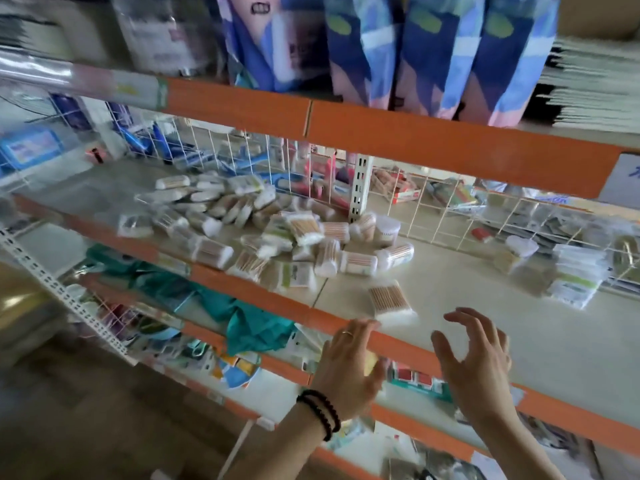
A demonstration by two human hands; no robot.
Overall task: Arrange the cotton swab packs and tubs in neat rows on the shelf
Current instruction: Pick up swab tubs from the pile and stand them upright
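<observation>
a loose cotton swab pack [393,303] lies alone near the front edge of the shelf [467,289], apart from the jumbled heap of packs and tubs [263,226] further back to the left (the picture is blurred). the left hand [349,365] has straight fingers over the orange shelf lip, holding nothing. the right hand [474,355] hovers just beside, fingers spread and lightly bent, empty.
</observation>
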